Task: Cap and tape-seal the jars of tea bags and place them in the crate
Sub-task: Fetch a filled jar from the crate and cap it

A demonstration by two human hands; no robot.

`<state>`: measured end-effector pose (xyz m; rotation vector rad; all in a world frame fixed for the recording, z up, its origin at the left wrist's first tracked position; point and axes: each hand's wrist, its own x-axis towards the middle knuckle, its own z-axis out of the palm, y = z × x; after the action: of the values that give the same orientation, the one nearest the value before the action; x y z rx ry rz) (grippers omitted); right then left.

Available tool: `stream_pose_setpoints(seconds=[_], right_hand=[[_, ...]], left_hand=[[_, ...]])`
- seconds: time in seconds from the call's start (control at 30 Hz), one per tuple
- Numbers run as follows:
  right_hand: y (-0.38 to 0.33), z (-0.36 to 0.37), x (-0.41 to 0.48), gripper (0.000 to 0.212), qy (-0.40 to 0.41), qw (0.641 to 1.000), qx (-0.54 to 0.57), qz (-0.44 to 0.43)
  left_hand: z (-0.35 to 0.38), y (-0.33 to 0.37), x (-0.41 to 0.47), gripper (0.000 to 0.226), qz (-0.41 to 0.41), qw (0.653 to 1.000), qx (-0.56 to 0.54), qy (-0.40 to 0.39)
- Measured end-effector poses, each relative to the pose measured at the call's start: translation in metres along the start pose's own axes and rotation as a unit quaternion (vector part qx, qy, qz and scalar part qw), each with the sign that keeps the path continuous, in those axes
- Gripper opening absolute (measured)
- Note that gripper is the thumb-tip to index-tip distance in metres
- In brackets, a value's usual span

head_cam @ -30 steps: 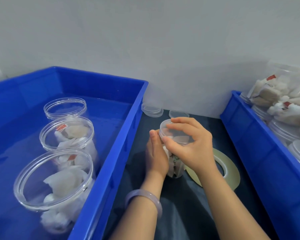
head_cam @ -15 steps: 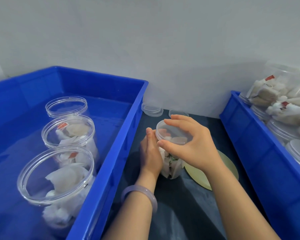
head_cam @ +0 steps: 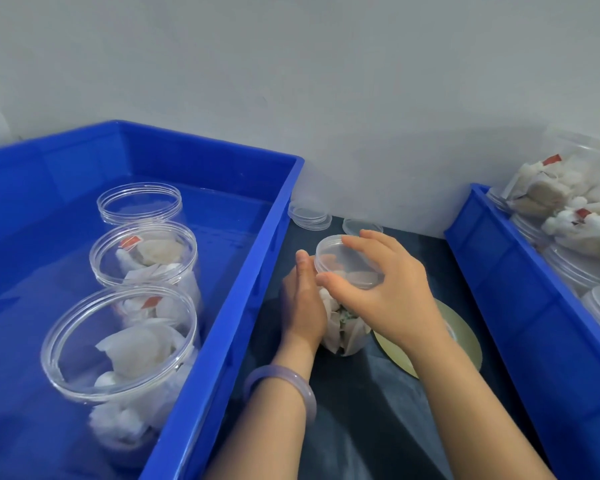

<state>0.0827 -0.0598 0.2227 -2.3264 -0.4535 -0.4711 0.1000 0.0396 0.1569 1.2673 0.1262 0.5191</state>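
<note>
Jar (head_cam: 340, 332) of tea bags stands on the dark surface (head_cam: 378, 427) between left crate (head_cam: 229, 323) and right crate (head_cam: 506, 278), lid (head_cam: 343, 258) on its mouth. Right hand (head_cam: 395, 296) grip is closed round the lid rim; left hand (head_cam: 303, 306) grip wraps the jar wall. Risk: lid seats crooked (bags look packed high) or pinches a bag corner. A hard twist could skid the jar onto the tape roll (head_cam: 465, 341) just beside it.

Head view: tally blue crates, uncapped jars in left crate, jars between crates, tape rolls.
Blue crates: 2
Uncapped jars in left crate: 3
Jar between crates: 1
Tape roll: 1
Total: 7
</note>
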Motion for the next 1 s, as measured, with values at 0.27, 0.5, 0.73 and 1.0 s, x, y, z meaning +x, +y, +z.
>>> stream_pose_setpoints(seconds=[0.27,0.5,0.73,1.0], right_hand=[[-0.003,-0.003,0.001,0.052,0.043,0.996,0.077,-0.012],[-0.004,0.001,-0.001,0.052,0.043,0.997,0.046,-0.038],[0.002,0.001,0.0,0.039,0.016,0.998,0.055,-0.023],[-0.009,0.012,-0.008,0.058,0.08,0.997,0.013,0.019]], left_hand=[[-0.002,0.003,-0.001,0.052,-0.012,1.0,-0.001,-0.027],[0.0,0.004,-0.002,0.056,-0.018,0.999,0.008,-0.026],[-0.001,0.005,-0.005,0.051,-0.02,0.999,0.003,-0.025],[0.006,0.008,-0.01,0.057,0.02,0.999,0.03,0.016]])
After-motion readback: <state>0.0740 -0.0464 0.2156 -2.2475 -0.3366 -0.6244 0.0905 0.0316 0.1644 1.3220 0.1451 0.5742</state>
